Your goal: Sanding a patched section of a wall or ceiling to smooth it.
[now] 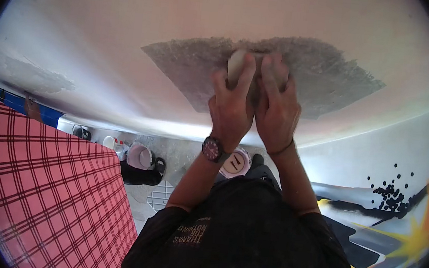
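My left hand [232, 106] and my right hand [277, 109] are side by side against the pale wall [105, 22] in front of me. Between them they press a pale, rounded block [236, 64], perhaps a sponge or sanding pad; the fingers hide much of it and blur its edges. Around the block spreads a rough grey patch [321, 74] with a ragged upper edge and straighter lower sides. A watch [212, 148] sits on my left wrist, and a thin dark band circles the right one.
To the left stretches a pink plaid cloth [47, 180], with blue material [48, 112] along its far edge. Buckets [139, 156], a dark sandal [160, 165] and a white wire rack [160, 196] are on the floor. A round tub [237, 163] stands below my hands. The right wall has spray-painted artwork [409, 238].
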Action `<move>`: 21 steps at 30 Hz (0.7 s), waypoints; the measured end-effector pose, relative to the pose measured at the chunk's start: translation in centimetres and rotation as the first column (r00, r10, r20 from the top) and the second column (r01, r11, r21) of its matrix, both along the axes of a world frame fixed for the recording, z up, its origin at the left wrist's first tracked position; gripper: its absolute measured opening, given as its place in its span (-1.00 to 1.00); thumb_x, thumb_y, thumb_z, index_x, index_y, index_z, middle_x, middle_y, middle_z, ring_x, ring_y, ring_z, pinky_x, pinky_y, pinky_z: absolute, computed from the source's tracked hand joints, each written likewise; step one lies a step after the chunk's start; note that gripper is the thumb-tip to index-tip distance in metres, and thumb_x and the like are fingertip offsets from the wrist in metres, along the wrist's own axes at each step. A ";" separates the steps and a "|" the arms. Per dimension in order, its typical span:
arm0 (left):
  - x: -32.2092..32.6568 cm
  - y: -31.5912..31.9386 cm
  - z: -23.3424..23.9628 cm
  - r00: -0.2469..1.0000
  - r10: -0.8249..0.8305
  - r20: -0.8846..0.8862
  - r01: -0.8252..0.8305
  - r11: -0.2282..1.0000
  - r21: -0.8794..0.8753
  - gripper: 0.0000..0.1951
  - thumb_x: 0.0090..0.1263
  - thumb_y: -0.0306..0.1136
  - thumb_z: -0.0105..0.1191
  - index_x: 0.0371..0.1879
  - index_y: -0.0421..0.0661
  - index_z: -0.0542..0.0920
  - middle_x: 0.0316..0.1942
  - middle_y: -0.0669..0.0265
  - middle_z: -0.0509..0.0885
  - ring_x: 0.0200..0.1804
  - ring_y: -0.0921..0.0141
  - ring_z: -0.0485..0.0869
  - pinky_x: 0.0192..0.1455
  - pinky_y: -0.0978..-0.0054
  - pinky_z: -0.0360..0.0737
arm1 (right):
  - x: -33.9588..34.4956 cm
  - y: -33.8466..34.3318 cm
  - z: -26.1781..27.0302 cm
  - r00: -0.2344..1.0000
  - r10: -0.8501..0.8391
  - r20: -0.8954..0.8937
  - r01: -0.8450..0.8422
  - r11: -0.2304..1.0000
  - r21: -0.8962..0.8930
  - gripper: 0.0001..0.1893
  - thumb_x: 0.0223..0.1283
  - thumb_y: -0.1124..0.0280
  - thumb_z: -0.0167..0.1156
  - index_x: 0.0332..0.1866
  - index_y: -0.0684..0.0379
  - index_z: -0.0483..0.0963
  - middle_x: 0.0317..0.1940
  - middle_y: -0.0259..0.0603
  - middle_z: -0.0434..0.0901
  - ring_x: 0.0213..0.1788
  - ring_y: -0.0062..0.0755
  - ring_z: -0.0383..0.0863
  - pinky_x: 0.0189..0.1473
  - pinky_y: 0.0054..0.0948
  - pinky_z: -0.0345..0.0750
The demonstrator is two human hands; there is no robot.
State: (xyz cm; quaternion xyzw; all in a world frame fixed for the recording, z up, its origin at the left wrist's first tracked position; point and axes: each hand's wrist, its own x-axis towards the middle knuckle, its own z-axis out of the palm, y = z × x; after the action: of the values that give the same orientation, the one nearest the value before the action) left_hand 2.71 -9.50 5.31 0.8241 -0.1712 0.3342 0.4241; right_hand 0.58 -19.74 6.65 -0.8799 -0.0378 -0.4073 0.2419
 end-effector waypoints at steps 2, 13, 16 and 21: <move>0.0 0.0 -2.0 1.000 -0.017 0.001 0.017 1.000 0.011 -0.38 0.31 -0.41 0.27 0.42 0.08 0.50 0.08 0.00 0.40 0.08 -0.02 0.58 0.07 0.14 0.63 | 0.5 -0.2 -0.7 0.998 0.013 0.057 -0.011 1.000 -0.020 -0.42 0.27 0.44 0.20 0.42 -0.19 0.46 -0.08 -0.01 0.54 -0.27 -0.05 0.68 -0.40 -0.22 0.65; 0.3 0.0 -1.9 0.998 -0.012 0.068 0.011 1.000 0.011 -0.39 0.28 -0.43 0.31 0.38 -0.03 0.53 0.04 0.05 0.40 -0.01 0.04 0.57 0.05 0.18 0.63 | -0.1 0.4 -1.2 1.000 0.009 0.022 -0.009 0.999 0.032 -0.45 0.24 0.44 0.22 0.37 -0.21 0.51 -0.12 0.00 0.50 -0.29 -0.08 0.67 -0.37 -0.27 0.67; 1.6 0.2 0.3 0.954 0.037 0.296 -0.026 0.999 -0.042 -0.36 0.25 -0.43 0.35 0.38 -0.07 0.53 -0.03 0.15 0.40 -0.08 0.17 0.57 0.02 0.30 0.63 | -0.1 0.7 1.8 0.998 -0.061 -0.033 0.062 0.998 0.029 -0.53 0.31 0.45 0.23 0.33 -0.10 0.56 0.00 0.15 0.52 -0.12 0.06 0.66 -0.25 -0.24 0.67; 2.6 0.6 -0.5 0.953 0.000 0.302 -0.020 0.998 0.064 -0.44 0.23 -0.57 0.26 0.29 -0.19 0.58 0.12 0.23 0.56 -0.24 0.27 0.61 -0.17 0.40 0.65 | 1.2 1.1 -0.2 0.973 -0.077 0.219 0.081 0.997 -0.011 -0.52 0.24 0.53 0.28 0.30 0.02 0.58 0.02 0.05 0.50 -0.03 -0.09 0.60 -0.27 -0.36 0.67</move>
State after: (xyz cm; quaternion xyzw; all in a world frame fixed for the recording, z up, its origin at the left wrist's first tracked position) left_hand 5.27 -8.89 4.80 0.7779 -0.2410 0.4524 0.3636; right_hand 1.76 -18.67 6.41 -0.8331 -0.0330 -0.5102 0.2110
